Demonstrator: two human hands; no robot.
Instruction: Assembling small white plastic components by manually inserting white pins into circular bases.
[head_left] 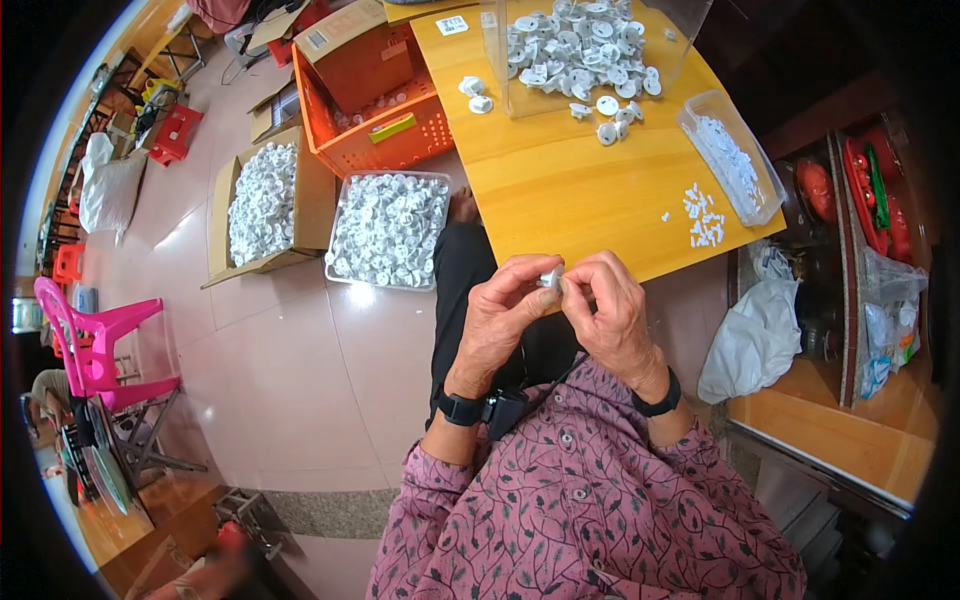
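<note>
- Your left hand [503,305] pinches a small white rounded plastic piece [551,278] near the edge of the yellow wooden table [560,205].
- Your right hand [612,315] grips its right side, fingers narrow.
- Slender white pegs [708,236] lie rightward.

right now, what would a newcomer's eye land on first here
Probably the bright pink chair at far left, then the orange crate beyond the table's left side. At the centre, the left grip pinches a small white part, with the right grip close against it. A heap of white parts stands out at the table's far end.
</note>
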